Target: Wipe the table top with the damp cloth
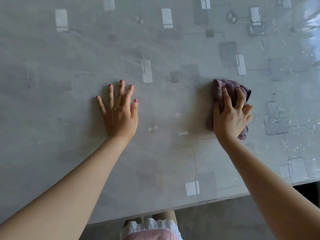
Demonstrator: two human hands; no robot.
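A grey table top (155, 49) with a clear patterned plastic cover fills most of the view. My right hand (230, 116) presses on a crumpled purple cloth (223, 85) at the centre right, with fingers spread over it and the thumb curled against its left side. Cloth shows above the fingers and below the wrist. My left hand (119, 111) lies flat on the table at the centre, fingers straight and spread, holding nothing.
The table's near edge (190, 203) runs across the bottom, with grey floor (216, 220) below it. Glare and wrinkles in the plastic cover (304, 23) mark the far right. White and pink clothing (152, 229) shows at the bottom centre.
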